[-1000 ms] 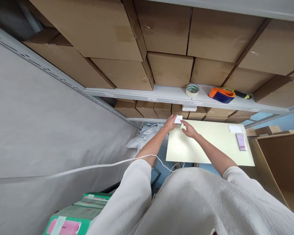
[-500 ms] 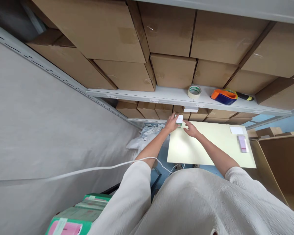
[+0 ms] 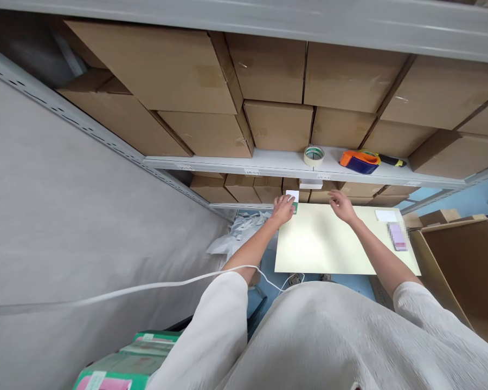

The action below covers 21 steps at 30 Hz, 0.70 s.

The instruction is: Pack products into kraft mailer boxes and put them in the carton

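Note:
A small white and green box (image 3: 293, 196) stands at the back left corner of the pale yellow board (image 3: 321, 244). Around its left side are the fingers of my left hand (image 3: 283, 209), closed on it. My right hand (image 3: 342, 206) hovers over the board's back edge, fingers apart and holding nothing. A white box (image 3: 310, 184) lies near it, under the shelf edge. On the board's right side are a white card (image 3: 386, 216) and a purple pack (image 3: 397, 236), partly blurred.
Cardboard boxes (image 3: 268, 70) fill the shelves. A tape roll (image 3: 313, 156), an orange and blue tool (image 3: 359, 162) and a yellow and black cutter (image 3: 391, 160) lie on the shelf. A white cable (image 3: 158, 282) crosses my left arm. An open carton (image 3: 439, 271) is at the right.
My right hand has moved right, away from the small box. My left hand stays at the box. The view has shifted slightly, showing more of the upper shelf edge.

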Tool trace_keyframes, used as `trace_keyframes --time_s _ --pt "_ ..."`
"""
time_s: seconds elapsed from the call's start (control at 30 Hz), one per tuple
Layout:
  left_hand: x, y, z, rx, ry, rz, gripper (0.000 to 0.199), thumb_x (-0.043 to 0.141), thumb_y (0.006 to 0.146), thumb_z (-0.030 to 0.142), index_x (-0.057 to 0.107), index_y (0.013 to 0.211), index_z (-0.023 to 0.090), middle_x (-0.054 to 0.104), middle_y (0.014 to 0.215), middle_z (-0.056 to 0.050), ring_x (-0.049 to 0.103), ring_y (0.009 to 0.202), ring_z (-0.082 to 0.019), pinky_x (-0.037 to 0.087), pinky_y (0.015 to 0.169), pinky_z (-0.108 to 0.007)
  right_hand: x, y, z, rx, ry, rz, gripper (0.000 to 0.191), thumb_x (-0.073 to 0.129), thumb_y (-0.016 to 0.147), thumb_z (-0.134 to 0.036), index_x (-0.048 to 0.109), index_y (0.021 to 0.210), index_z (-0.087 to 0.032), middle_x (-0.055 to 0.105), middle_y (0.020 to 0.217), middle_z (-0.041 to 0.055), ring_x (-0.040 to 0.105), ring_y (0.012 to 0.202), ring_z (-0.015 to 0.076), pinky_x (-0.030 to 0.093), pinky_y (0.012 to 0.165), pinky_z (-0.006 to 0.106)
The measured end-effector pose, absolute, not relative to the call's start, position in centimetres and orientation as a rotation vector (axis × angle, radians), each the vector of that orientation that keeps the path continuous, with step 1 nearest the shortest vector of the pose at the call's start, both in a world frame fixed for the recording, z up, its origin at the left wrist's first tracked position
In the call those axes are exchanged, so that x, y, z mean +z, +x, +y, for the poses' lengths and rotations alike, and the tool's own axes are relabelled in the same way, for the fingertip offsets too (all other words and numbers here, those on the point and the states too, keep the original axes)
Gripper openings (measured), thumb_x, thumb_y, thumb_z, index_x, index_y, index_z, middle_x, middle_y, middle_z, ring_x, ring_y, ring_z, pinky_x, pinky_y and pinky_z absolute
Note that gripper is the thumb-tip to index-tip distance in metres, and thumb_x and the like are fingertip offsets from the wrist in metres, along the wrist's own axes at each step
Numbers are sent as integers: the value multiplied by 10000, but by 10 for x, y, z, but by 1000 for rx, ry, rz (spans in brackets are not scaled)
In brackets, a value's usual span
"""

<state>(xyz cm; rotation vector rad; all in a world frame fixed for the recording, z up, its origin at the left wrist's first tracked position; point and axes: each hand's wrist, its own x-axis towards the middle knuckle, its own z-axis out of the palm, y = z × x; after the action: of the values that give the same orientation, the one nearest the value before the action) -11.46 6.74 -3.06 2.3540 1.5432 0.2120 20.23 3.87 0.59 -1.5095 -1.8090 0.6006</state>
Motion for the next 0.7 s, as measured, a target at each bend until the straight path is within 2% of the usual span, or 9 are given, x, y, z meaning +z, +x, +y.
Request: trace_keyframes --time_s 0.07,0.13,0.2,0.27,0.37,0.53,0.7 --pt "-27 -111 65 214 2358 1531 630 562 979 165 511 1600 256 516 1660 -137 391 1558 -332 229 1298 -569 24 213 43 428 -1520 -1802 357 521 993 -320 736 1267 -240 667 1407 144 706 958 249 646 922 497" --pt "-24 -107 64 233 2348 1514 638 569 976 164 506 1602 266 534 1645 -140 419 1540 -342 224 1296 -589 46 224 49 231 -1542 -1800 390 476 1007 -312 712 1305 -226 670 1356 161 687 991 268 614 949 496" --pt "-19 -102 63 272 2331 1486 648 594 958 159 518 1593 261 547 1628 -152 434 1533 -356 237 1291 -601 69 236 59 -6 -1601 -1805 442 453 1013 -313 669 1386 -213 634 1399 194 633 1172 325 541 1044 533" --pt "-13 -94 62 319 2322 1446 639 603 950 162 533 1581 236 546 1619 -166 434 1537 -366 268 1282 -598 91 250 71 -214 -1737 -1808 506 468 1003 -330 606 1472 -197 551 1523 226 505 1350 404 439 1109 612" --pt "-3 -80 57 391 2327 1339 603 576 978 202 532 1580 221 548 1609 -158 445 1530 -359 323 1271 -568 110 272 93 -321 -1870 -1891 645 495 985 -350 463 1599 -156 466 1614 254 344 1454 473 323 1128 680" --pt "7 -55 35 503 2311 1172 587 544 1015 245 510 1600 255 535 1624 -115 479 1510 -332 400 1247 -527 116 297 114 -329 -1930 -2035 546 487 987 -292 552 1498 -111 651 1348 254 437 1288 415 268 1104 658" --pt "-2 -44 7 522 2270 1098 537 543 1021 233 556 1557 251 541 1616 -119 502 1503 -325 442 1235 -524 117 297 97 -305 -1910 -2034 422 540 968 -305 643 1331 -117 701 1225 238 480 1186 390 303 1043 597"
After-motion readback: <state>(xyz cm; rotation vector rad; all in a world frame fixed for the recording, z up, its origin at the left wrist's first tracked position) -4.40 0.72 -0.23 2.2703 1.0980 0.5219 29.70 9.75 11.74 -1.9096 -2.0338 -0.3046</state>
